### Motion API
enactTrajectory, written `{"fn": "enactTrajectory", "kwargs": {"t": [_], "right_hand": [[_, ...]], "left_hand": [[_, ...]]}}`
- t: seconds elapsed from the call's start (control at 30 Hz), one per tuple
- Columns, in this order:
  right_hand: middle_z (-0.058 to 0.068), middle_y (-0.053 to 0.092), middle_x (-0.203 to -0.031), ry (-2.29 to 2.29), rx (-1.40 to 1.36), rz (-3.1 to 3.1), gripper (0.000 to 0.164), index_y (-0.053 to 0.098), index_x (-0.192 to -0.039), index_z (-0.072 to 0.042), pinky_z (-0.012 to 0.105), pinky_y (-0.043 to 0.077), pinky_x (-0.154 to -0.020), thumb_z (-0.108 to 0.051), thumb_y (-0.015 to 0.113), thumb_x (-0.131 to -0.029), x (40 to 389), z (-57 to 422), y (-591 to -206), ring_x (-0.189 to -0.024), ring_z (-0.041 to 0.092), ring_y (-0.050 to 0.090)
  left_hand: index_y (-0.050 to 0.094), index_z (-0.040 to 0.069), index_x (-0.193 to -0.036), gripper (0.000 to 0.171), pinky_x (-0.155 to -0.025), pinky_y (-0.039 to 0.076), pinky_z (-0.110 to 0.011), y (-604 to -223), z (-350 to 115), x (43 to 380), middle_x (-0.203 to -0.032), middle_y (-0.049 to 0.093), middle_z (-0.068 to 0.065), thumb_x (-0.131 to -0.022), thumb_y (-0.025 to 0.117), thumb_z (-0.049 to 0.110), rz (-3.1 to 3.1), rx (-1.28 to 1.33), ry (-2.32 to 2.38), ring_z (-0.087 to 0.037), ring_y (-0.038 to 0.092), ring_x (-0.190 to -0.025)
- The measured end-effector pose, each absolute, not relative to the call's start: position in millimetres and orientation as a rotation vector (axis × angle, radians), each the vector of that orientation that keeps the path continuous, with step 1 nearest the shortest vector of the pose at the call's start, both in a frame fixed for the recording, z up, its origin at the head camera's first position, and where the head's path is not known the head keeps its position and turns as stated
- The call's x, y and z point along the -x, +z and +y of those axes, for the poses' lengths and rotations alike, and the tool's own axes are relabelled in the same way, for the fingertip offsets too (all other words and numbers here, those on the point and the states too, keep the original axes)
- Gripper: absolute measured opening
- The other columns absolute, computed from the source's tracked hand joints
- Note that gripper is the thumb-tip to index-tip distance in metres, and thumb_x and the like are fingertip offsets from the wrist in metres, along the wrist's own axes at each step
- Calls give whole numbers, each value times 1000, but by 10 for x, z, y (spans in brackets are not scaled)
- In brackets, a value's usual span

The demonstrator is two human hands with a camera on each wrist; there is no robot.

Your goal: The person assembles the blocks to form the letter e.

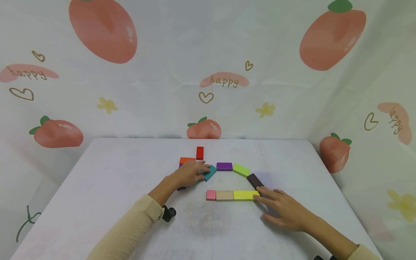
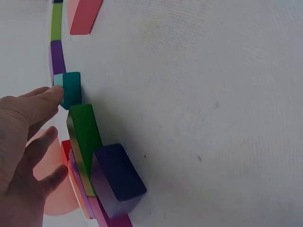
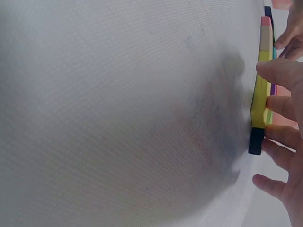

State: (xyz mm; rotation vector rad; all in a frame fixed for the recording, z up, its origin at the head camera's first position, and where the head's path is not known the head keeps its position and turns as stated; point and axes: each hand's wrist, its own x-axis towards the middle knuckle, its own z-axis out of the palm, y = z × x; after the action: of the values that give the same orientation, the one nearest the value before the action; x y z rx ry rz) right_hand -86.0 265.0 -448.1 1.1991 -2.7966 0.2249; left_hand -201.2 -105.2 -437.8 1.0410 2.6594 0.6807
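White table, cloth @ 12 o'clock; yr L hand, fingers loosely apart, touches teal block; yr R hand, fingers wide, @ 3-o'clock end of yellow block.

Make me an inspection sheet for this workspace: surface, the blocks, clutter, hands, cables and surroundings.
Surface: white tabletop with faint smudges.
Job's things: pink block, beige block and yellow block in a straight row; teal block, purple block, lime block and dark brown block along a curve; red block farther back than the orange block; green block and navy block close together.
Clutter: nothing seen.
Hands: left hand touches the teal block; right hand has fingers at the yellow block's right end, near the dark brown block.
Cables: nothing seen.
Surroundings: white patterned backdrop behind.
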Motion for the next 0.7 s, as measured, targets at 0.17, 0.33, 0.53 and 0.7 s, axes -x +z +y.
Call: {"fn": "enactTrajectory", "kwargs": {"t": [0.17, 0.33, 0.53, 0.7], "right_hand": [[15, 52, -145, 231, -1215, -2777, 56, 60, -138, -15, 54, 49, -95, -37, 74, -88, 857, 2662, -4479, -129, 30, 55], [15, 52, -146, 239, -1218, -2768, 56, 60, -138, -15, 55, 49, -95, -36, 74, -88, 846, 2663, -4481, -129, 30, 55], [15, 52, -145, 240, -1216, -2765, 56, 60, -138, -15, 54, 49, -95, -36, 74, -88, 852, 2668, -4477, -129, 30, 55], [14, 52, -146, 243, -1211, -2780, 55, 60, -138, -16, 54, 49, -95, -37, 73, -88, 862, 2667, -4478, -128, 29, 55]], "left_hand": [[68, 7, -128, 35, -109, 40, -48, -4370, -1192, 2003, -133, 64, -9, -93, 70, 11, 2706, -1025, 731, -30, 47, -137], [71, 5, -122, 31, -103, 47, -47, -4349, -1429, 1951, -124, 69, -8, -91, 72, 9, 2753, -995, 748, -28, 59, -123], [76, 6, -110, 22, -98, 50, -49, -4312, -1652, 1849, -119, 69, -11, -90, 74, 15, 2821, -976, 684, -29, 63, -115], [78, 10, -109, 23, -104, 43, -57, -4300, -1711, 1761, -134, 62, -15, -92, 72, 23, 2833, -920, 553, -35, 51, -131]]}}
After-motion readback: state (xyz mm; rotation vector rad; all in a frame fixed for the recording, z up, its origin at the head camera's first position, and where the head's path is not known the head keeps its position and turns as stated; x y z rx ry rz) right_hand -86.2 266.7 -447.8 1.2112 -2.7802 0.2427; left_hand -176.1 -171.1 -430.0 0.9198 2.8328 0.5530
